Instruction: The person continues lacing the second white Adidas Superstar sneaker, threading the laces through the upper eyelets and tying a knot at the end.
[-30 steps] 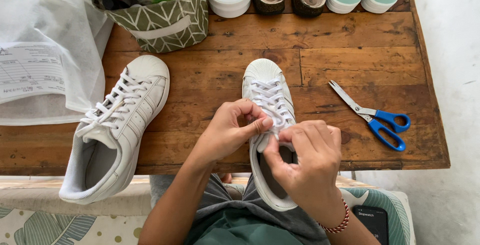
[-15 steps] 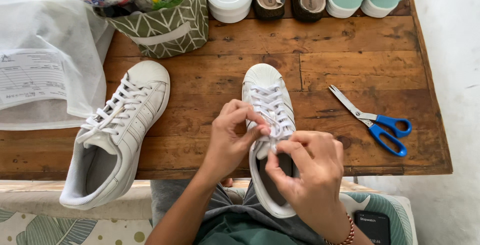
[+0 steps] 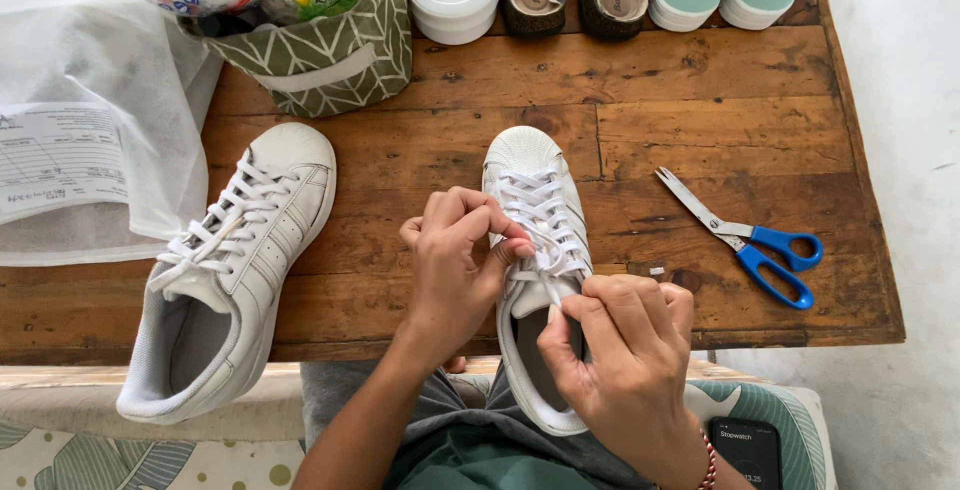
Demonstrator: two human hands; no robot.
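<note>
While the other white sneaker (image 3: 225,270) lies fully laced on the wooden bench (image 3: 640,130), the white sneaker (image 3: 540,250) at its near edge is laced almost to the top. Left hand (image 3: 455,260) pinches the flat lace (image 3: 535,255); right hand (image 3: 625,350) grips the smooth leather tongue.

Your left hand (image 3: 455,265) is up from the near edge, forearm angling in from the lower left, wrist bent, fingers curled tight with thumb and forefinger pinched together at the right side of the fist. Your right hand (image 3: 625,350) sits nearer and further right, back of the hand facing up, knuckles bunched, fingers folded down and inward in a closed grip. A red bead band rings that right wrist. The two hands are just beside each other, thumbs almost meeting.
</note>
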